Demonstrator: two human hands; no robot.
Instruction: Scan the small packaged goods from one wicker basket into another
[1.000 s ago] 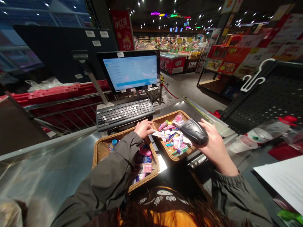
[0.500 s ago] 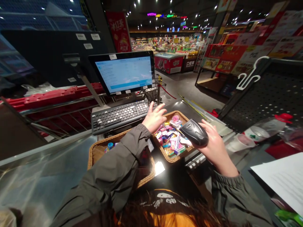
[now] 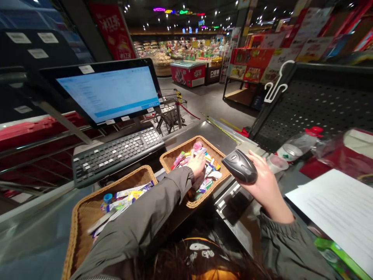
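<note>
My right hand (image 3: 262, 182) grips a dark handheld barcode scanner (image 3: 240, 166), held just right of a wicker basket (image 3: 171, 157) full of small colourful packets (image 3: 208, 169). My left hand (image 3: 197, 166) reaches down into that basket among the packets; its fingers curl downward and what they hold, if anything, is hidden. A second wicker basket (image 3: 84, 206) with more packets lies at the lower left, under my left sleeve.
A black keyboard (image 3: 116, 153) and a lit monitor (image 3: 107, 91) stand behind the baskets. White paper (image 3: 338, 210) lies at the right, next to a plastic bottle with a red cap (image 3: 300, 144) and a black perforated panel (image 3: 314, 105). Shopping carts and store shelves are beyond.
My left hand left the near basket, rose toward the keyboard, then dropped into the far basket. The view has shifted right and closer. The scanner stays in my right hand.
</note>
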